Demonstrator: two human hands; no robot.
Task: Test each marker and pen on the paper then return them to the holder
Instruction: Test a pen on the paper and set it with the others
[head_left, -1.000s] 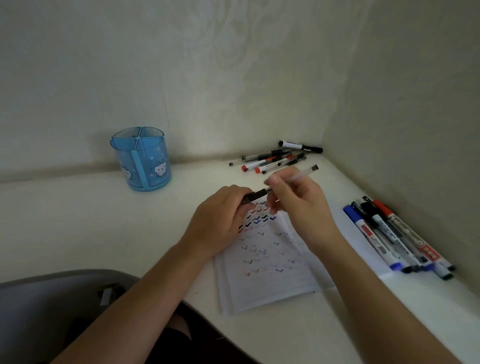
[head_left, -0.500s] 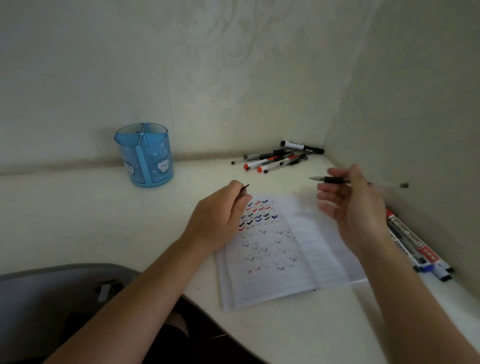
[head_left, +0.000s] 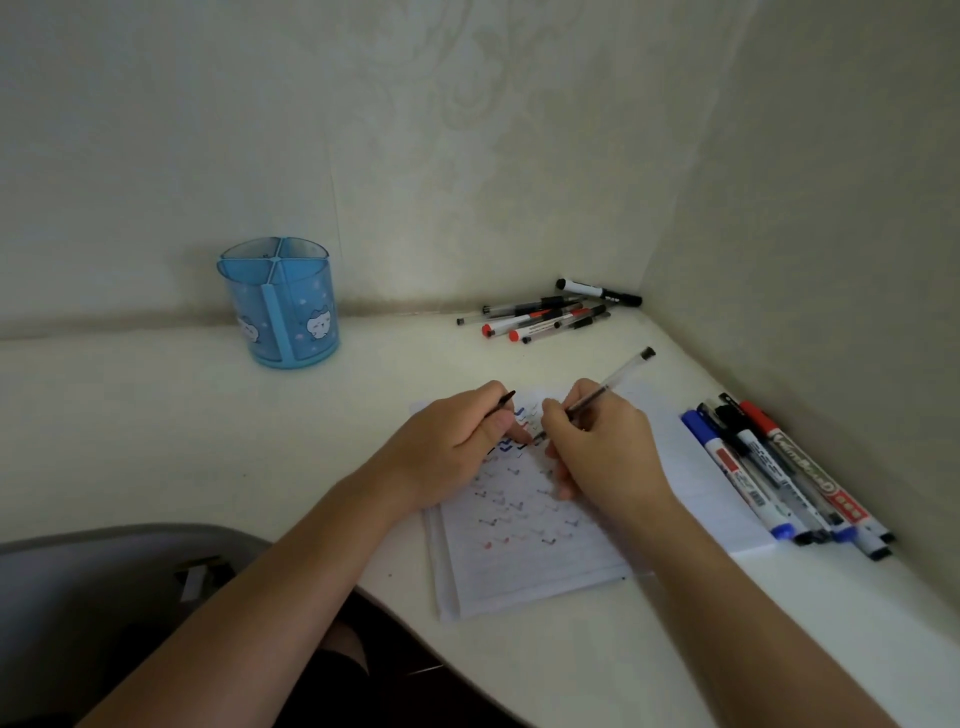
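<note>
Nearest, below and left of the paper (head_left: 519, 577), the grey back of a chair (head_left: 104, 571) shows past the desk (head_left: 156, 415) edge. The paper lies open on the desk, its near part bare, its middle and far part covered with rows of small black, blue and red ticks. Over that far part the two hands meet. The left hand (head_left: 447, 457) rests at the paper's left edge, fingers curled round a slim dark cap (head_left: 503, 402) whose end pokes out past the knuckles. The right hand (head_left: 602, 462) pinches a clear-barrelled pen (head_left: 608, 387) low on the shaft, with the tip down on the paper beside the darkest ticks and the barrel leaning away to the far right. The step in hand looks like the test stroke. It is best made as one short, light tick in a free spot of the row, the left hand weighting the page so it cannot slide and holding the cap ready to press back on. Just right of the paper a bunch of capped markers (head_left: 779, 478) lies side by side. Beyond the paper, in the wall corner, lies a loose pile of pens (head_left: 550, 314). Beyond it and well to its left stands the blue holder (head_left: 280, 304), upright, with nothing showing above its rim, so the returning looks not yet begun.
</note>
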